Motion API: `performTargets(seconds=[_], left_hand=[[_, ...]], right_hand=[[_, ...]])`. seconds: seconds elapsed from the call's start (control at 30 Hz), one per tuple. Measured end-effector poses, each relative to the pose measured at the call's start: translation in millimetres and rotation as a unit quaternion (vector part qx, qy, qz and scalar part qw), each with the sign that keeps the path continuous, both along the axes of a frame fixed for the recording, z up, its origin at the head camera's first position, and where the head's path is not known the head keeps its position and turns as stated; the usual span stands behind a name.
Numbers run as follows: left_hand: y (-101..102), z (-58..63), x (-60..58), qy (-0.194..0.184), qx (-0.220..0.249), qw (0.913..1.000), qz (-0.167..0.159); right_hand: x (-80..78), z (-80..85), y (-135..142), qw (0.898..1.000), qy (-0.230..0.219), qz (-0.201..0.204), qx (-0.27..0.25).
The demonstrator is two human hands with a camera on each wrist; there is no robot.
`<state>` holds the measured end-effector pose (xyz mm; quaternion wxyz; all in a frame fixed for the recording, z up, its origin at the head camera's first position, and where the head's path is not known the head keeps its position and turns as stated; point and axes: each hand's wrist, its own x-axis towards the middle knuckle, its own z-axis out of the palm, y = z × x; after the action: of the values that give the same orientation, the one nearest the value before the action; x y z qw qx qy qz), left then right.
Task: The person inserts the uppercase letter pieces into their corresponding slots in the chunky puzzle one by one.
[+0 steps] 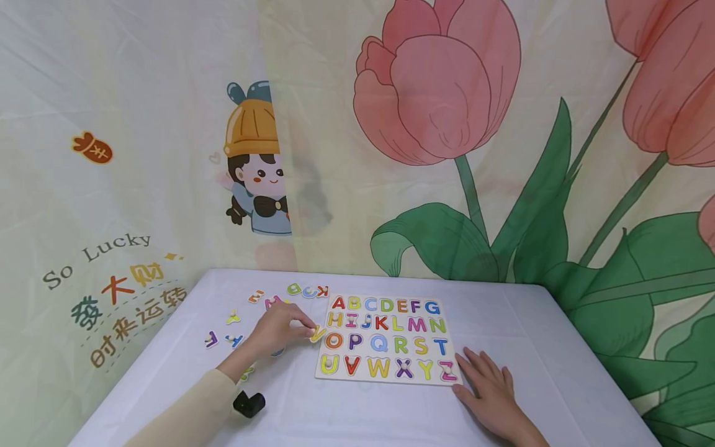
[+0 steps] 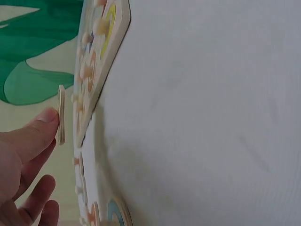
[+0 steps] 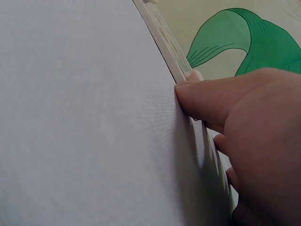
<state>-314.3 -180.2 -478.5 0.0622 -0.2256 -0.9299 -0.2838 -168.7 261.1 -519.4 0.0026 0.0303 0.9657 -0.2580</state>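
My left hand (image 1: 282, 329) pinches a yellow letter piece (image 1: 317, 334) between thumb and fingers, at the left edge of the alphabet puzzle board (image 1: 364, 359). In the left wrist view this wooden piece (image 2: 61, 115) shows edge-on, raised beside the board. The letter itself is hard to read. My right hand (image 1: 491, 394) rests at the board's lower right corner, thumb and fingers spread along the edge by the pink Z (image 1: 448, 370). Knobs stand up on several letters, among them the orange O (image 1: 333, 341) and purple X (image 1: 404, 368).
Loose letter pieces lie left of the board, including a purple one (image 1: 210, 339), a yellow Y (image 1: 233, 316), a blue one (image 1: 234, 341) and a red K (image 1: 323, 291). A black object (image 1: 249, 405) sits near my left forearm. Printed cloth hangs behind the table.
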Motion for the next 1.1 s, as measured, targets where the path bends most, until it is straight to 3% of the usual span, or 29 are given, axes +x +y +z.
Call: performTargets(seconds=[0.17,0.4,0.6,1.1], left_hand=[[29.3,-1.6,12.4,0.014,0.005,0.9998,-0.014],[71.4,-4.5,31.6,-0.036,0.025,0.9985,-0.034],[99.5,-15.3,38.3,-0.035,0.028,0.9976,-0.054],[124.8,-25.6,47.2,-0.028,0.034,0.9974,-0.057]], right_hand=[[-0.5,0.1,-0.4,1.0,-0.001,0.001,0.001],[-0.7,0.3,-0.2,1.0,-0.004,0.001,0.002],[-0.5,0.0,0.5,1.0,-0.008,-0.001,-0.004],[-1.4,0.2,0.7,1.0,-0.007,0.005,-0.003]])
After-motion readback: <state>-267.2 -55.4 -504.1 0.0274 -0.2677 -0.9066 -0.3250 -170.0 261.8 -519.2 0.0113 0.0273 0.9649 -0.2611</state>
